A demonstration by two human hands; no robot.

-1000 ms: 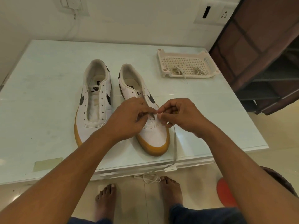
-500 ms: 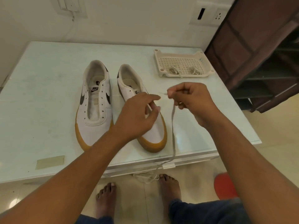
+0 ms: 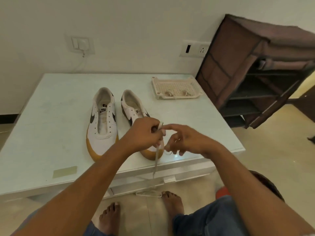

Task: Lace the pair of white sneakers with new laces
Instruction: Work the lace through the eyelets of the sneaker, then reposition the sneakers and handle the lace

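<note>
Unlaced left sneaker [image 3: 102, 133]; right sneaker [image 3: 132, 108] just beside; white lace [image 3: 156, 161] dangling past its toe.

Setting: room in a home.
Evidence:
- plain painted wall [image 3: 136, 31] carrying a switch plate [image 3: 83, 44] with a charger plugged in, its cable hanging down
- second socket plate [image 3: 196, 49]
- brown fabric-covered shelf rack [image 3: 238, 57] standing at the right
- pale glossy tiled floor [image 3: 272, 159]
- low white glass-topped surface [image 3: 51, 125]
- perforated plastic tray [image 3: 179, 98] on its far right corner
- bare feet [image 3: 110, 217] on the floor
</note>
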